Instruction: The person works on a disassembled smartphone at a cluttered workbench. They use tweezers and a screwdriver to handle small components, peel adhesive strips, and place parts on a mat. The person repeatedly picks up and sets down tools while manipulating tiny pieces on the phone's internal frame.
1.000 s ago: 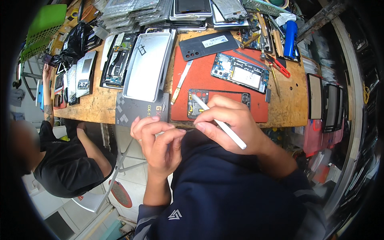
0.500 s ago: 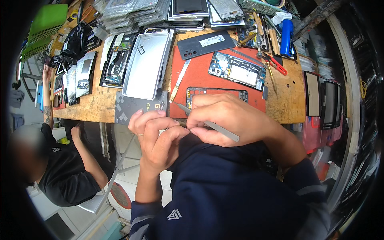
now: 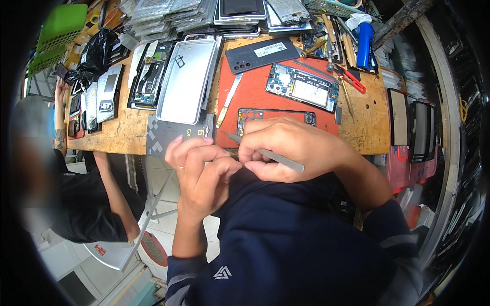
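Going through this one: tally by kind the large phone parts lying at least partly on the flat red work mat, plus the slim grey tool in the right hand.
Dark grey phone back cover: 1
Opened phone with exposed circuit board: 1
Black rectangular phone frame: 1
Slim grey tool in right hand: 1
Total: 4

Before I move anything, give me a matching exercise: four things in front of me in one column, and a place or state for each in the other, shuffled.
Things
1. Slim grey tool
2. Open phone
3. Dark phone back cover
4. Shallow whitish shell

Places and states
A. To the left of the red mat
B. Circuit board and battery on show
C. In the right hand
D. Just beyond the open phone, with a white label on it

Right pairs
1-C, 2-B, 3-D, 4-A
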{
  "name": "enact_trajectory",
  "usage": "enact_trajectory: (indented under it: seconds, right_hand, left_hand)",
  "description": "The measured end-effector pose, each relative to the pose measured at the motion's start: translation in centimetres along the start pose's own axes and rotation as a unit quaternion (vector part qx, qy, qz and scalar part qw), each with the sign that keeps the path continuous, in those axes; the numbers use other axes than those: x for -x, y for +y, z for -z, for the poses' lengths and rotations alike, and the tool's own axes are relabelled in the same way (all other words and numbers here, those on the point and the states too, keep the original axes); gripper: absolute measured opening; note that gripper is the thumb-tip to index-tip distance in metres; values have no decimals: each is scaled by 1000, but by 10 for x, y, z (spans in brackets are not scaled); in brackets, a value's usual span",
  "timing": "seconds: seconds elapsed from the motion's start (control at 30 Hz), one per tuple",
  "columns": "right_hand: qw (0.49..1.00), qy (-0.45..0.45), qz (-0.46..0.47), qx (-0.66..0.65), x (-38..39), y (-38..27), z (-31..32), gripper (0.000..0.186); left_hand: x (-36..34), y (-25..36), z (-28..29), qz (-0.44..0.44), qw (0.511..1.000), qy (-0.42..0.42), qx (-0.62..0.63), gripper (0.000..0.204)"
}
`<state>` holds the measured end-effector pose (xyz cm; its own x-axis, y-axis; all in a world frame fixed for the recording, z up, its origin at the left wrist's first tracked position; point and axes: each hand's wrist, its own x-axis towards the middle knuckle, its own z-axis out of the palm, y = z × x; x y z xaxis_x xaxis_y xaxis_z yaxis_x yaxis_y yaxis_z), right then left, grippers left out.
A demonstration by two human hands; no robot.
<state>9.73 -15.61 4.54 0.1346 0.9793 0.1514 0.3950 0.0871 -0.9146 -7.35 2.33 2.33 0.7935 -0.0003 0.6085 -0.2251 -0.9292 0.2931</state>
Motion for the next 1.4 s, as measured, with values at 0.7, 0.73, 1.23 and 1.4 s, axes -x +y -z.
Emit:
enact_trajectory:
  seconds: [0.7,0.73,1.23,1.4]
  right_hand:
    - [983,159,7,96,2,-9,-10,9]
    - [981,171,2,89,2,-11,-10,9]
    - [983,179,30,37,5,-16,-24,17]
    - [967,243,-10,-78,10,-15,-21,22]
  left_hand:
    - [14,-5,-3,95,987,49,118,10]
    - [15,-6,-4,98,983,60,141,9]
    - [19,-8,-6,79,980,79,165,17]
    - [16,-11,-7,91,980,91,154,8]
